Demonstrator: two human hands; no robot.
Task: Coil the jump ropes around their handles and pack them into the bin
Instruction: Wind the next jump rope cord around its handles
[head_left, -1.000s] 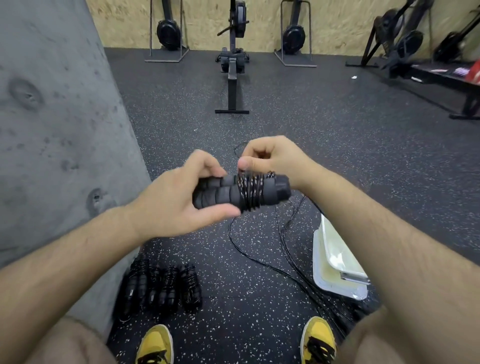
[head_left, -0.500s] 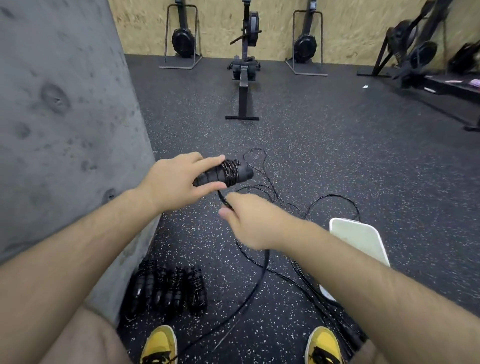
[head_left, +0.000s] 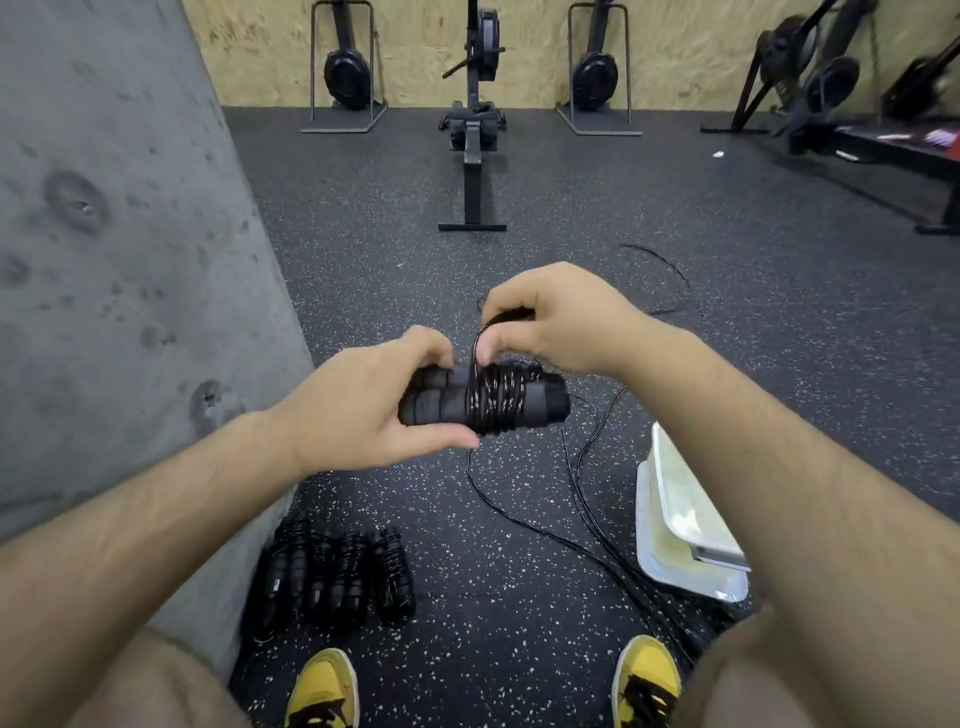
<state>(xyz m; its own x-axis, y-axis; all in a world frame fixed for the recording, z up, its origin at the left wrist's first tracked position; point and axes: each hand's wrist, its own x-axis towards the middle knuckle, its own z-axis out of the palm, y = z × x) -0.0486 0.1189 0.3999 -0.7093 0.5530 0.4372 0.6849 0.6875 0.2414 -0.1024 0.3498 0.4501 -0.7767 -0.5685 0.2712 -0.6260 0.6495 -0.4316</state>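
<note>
Jump rope handles (head_left: 540, 410), head view: the paired handles lie level in front of you, above and to the left of the bin (head_left: 685, 525). Your left hand (head_left: 358, 410) grips their bare end, fingers (head_left: 428, 345) curled round both, so the pair cannot twist. Your right hand (head_left: 561, 322) pinches the cord (head_left: 475, 349) just above the coil (head_left: 493, 402), so that the turn lies taut. Finished bundles (head_left: 332, 577) lie on the floor (head_left: 519, 597), well left of the bin; loose cord (head_left: 498, 506) trails beside it.

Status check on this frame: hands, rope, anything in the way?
Left hand grips the paired handles; right hand pinches the cord above them. Rope partly wound, slack on the floor. Coiled bundles not yet in the bin. Nothing blocking.
</note>
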